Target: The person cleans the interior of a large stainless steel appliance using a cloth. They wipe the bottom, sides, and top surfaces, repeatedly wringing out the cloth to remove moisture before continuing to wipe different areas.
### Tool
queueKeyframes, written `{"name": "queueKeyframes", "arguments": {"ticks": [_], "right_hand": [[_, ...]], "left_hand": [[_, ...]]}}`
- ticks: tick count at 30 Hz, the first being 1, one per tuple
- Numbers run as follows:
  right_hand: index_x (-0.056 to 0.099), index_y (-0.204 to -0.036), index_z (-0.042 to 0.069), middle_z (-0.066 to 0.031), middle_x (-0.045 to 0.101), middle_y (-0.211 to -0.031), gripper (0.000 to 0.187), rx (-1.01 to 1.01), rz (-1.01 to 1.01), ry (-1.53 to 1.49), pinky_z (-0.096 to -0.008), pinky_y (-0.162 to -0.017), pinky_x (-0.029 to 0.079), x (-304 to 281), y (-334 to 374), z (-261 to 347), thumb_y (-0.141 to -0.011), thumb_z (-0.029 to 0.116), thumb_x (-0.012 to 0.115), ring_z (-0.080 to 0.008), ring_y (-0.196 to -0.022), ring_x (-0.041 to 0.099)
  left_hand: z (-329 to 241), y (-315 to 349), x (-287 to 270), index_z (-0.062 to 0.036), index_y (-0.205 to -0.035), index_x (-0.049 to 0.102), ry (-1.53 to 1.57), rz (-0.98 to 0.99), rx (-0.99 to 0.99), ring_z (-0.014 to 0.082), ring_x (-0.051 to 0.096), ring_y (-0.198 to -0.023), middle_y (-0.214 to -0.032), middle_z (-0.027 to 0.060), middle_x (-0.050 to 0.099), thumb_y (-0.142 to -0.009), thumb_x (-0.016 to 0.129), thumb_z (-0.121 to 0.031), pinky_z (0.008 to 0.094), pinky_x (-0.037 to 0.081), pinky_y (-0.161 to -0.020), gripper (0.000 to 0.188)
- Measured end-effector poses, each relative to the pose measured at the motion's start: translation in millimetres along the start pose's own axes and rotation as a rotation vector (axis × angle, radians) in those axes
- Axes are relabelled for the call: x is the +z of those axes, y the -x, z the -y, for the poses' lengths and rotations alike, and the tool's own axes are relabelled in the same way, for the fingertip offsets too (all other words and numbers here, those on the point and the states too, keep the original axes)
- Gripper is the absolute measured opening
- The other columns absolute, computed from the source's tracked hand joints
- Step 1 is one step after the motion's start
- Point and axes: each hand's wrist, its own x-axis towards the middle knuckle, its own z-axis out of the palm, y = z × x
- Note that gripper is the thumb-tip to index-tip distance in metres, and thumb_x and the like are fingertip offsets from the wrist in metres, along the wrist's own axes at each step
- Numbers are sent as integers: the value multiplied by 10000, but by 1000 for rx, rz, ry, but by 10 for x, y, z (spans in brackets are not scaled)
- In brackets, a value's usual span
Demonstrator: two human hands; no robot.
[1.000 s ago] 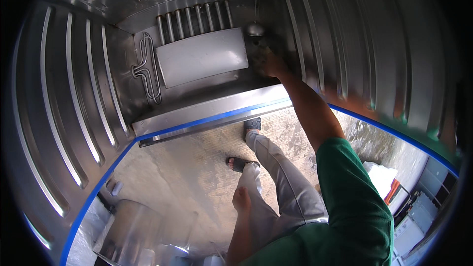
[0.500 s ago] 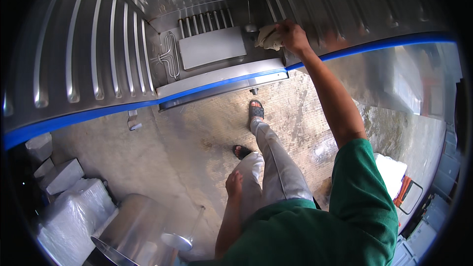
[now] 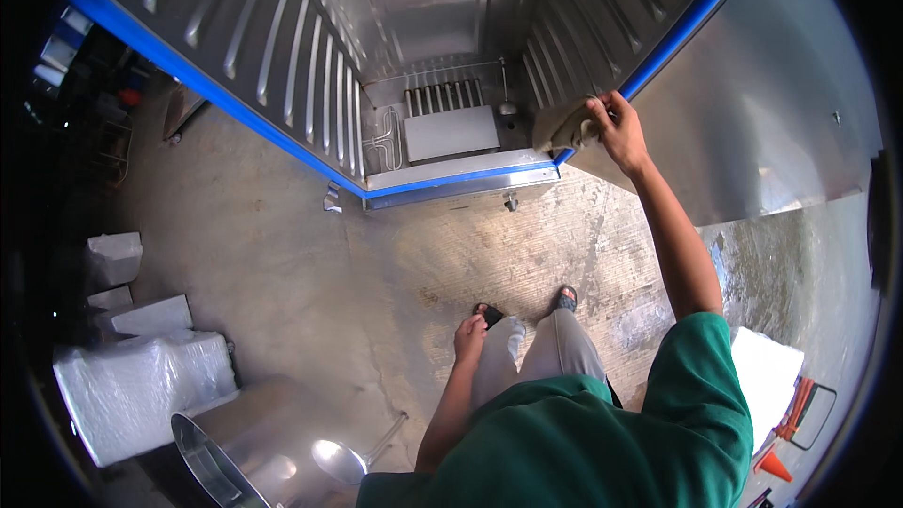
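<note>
A crumpled beige-grey cloth (image 3: 567, 128) hangs from my right hand (image 3: 621, 132), its fingers pinched on it. That arm is stretched forward to the right front edge of a steel cabinet (image 3: 461, 172), where the cloth overlaps the blue edge strip (image 3: 649, 66). Ribbed metal walls line both sides of the cabinet. Down in its bottom are a bent heating tube (image 3: 386, 138), a flat pale metal plate (image 3: 451, 134) and a small round float (image 3: 508, 107) on a rod. Low in front of my legs, my left hand (image 3: 469, 339) is loosely closed and shows nothing in it.
The cabinet's steel door (image 3: 752, 132) is swung out to the right. At lower left lie a large metal pot (image 3: 254, 442), a ladle-like tool (image 3: 340, 461) and plastic-wrapped blocks (image 3: 150, 381). A white block (image 3: 764, 376) and an orange cone (image 3: 773, 464) are at lower right.
I have stepped back from the cabinet, and both feet now stand nearer my body. My right hand with the cloth has moved from inside the right wall out to the front edge.
</note>
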Motion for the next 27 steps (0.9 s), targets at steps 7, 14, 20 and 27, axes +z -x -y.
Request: {"name": "queueKeyframes", "arguments": {"ticks": [7, 14, 20, 27], "right_hand": [[594, -993, 55, 26, 590, -809, 181, -7, 135, 8, -241, -557, 414, -701, 1003, -30, -1037, 207, 683, -51, -659, 500], [589, -992, 43, 17, 596, -877, 122, 101, 138, 2, -242, -730, 458, -2123, 1989, -278, -996, 55, 711, -74, -797, 539], [631, -1016, 13, 2, 667, -887, 213, 39, -141, -8, -246, -712, 515, -3817, 2959, -368, -922, 80, 809, -67, -778, 611], [703, -1095, 2, -2, 718, -933, 183, 248, -781, -6, -230, -758, 513, -5552, 4102, -816, -968, 120, 762, -60, -829, 647]], "left_hand": [[-1191, 472, 1676, -86, -1480, 490, -275, 166, 611, 332, 664, -1092, -1199, 192, 670, -873, 819, -354, 432, 530, -973, 741], [-1817, 1463, 3428, -189, -1678, -95, -671, 215, 789, 539, 154, -1547, -1691, 320, 82, -639, 962, -217, 611, 277, -1225, 1483], [-1606, 1798, 5138, -133, -1530, 444, -639, 508, 1102, 402, 679, -1165, -1253, 209, 693, -792, 873, -114, 460, 565, -976, 854], [-1705, 2893, 6925, -100, -1367, 616, -829, 931, 1246, 342, 641, -1211, -1279, 144, 667, -808, 643, 78, 411, 523, -1019, 587]]}}
